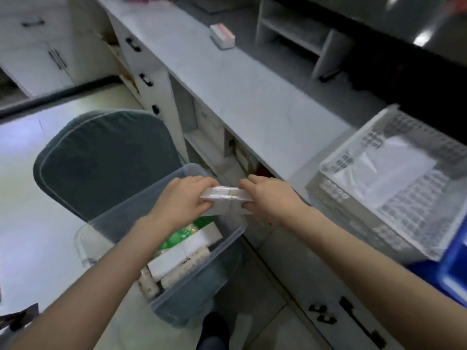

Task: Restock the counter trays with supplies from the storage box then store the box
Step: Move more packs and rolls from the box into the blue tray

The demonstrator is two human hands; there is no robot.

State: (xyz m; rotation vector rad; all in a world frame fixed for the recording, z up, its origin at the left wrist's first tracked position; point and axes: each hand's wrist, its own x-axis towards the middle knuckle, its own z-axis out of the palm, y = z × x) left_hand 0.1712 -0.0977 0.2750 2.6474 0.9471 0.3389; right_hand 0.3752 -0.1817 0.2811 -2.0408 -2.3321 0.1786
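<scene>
Head view:
Pack [225, 198]: white, flat, wrapped bundle, gripped between both hands above the far end of the box, just in front of the counter edge.
Pack axis: long axis runs left to right, hand to hand, right end slightly lower; broad face tilted up toward the camera; a seam or band crosses the middle.
Left hand [182, 200]: closed on the pack's left end, fingers curled over the top edge, thumb side hidden beneath.
Right hand [267, 198]: closed on the pack's right end, fingers wrapped over the top, knuckles toward the counter.
Hands: near each other, only the pack's middle showing between them.
Box [106, 223]: clear plastic, lidless, resting on the chair, long axis running from near left to far right; directly below the pack and the left forearm.
Box contents: white cartons [182, 253] packed side by side at the near end, a green packet [182, 236] behind them; some blur, labels unreadable.
Chair [101, 160]: grey-green cushion, under and behind the box, left of the counter.
Counter [240, 97]: pale grey top, running from far left to near right, just beyond the hands.
Tray [353, 198]: white perforated basket on the counter, right of the right hand, well apart from the pack; thin white bag [394, 168] lying inside.
Blue bin [452, 269]: at the right edge, touching the tray's near corner.
Small carton [222, 36]: white and red, far along the counter.
</scene>
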